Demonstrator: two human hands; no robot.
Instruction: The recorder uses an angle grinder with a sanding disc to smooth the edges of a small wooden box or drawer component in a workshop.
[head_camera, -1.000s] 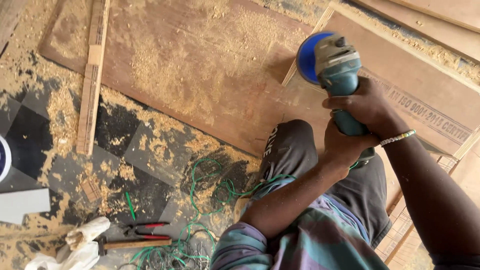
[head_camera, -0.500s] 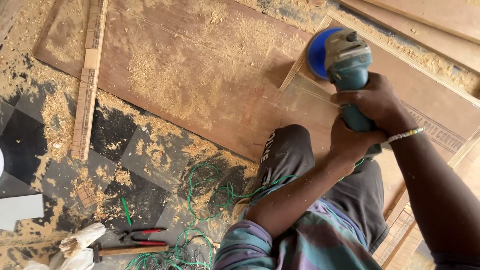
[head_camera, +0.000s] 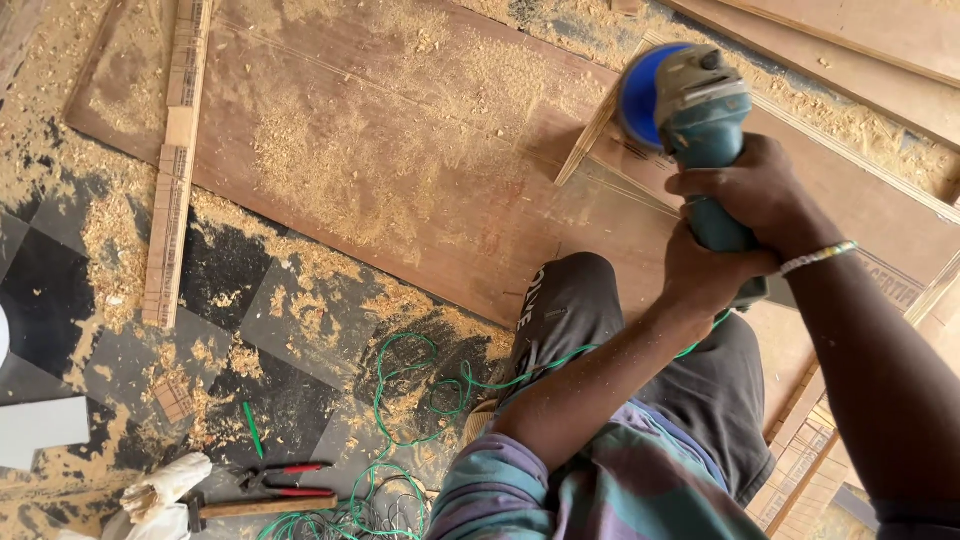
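Observation:
Both of my hands hold a teal angle grinder (head_camera: 703, 112) with a blue disc (head_camera: 638, 95). My right hand (head_camera: 752, 190), with a beaded bracelet on the wrist, is wrapped around the body just behind the head. My left hand (head_camera: 703, 282) grips the rear of the handle. The disc sits against the upper end of a thin wooden strip (head_camera: 590, 140) that lies on a large brown plywood sheet (head_camera: 400, 150) dusted with sawdust. My bent knee in dark trousers (head_camera: 572, 305) is below the grinder.
A long wooden slat (head_camera: 170, 180) lies along the sheet's left edge. On the checkered floor are a tangled green cable (head_camera: 400, 400), red-handled pliers (head_camera: 290, 480), a hammer (head_camera: 255, 508), a white cloth (head_camera: 160, 490) and a white sheet (head_camera: 40, 430). More boards (head_camera: 860, 40) lie at top right.
The grinder and both hands have shifted slightly to the right and up along the strip. The grip is unchanged.

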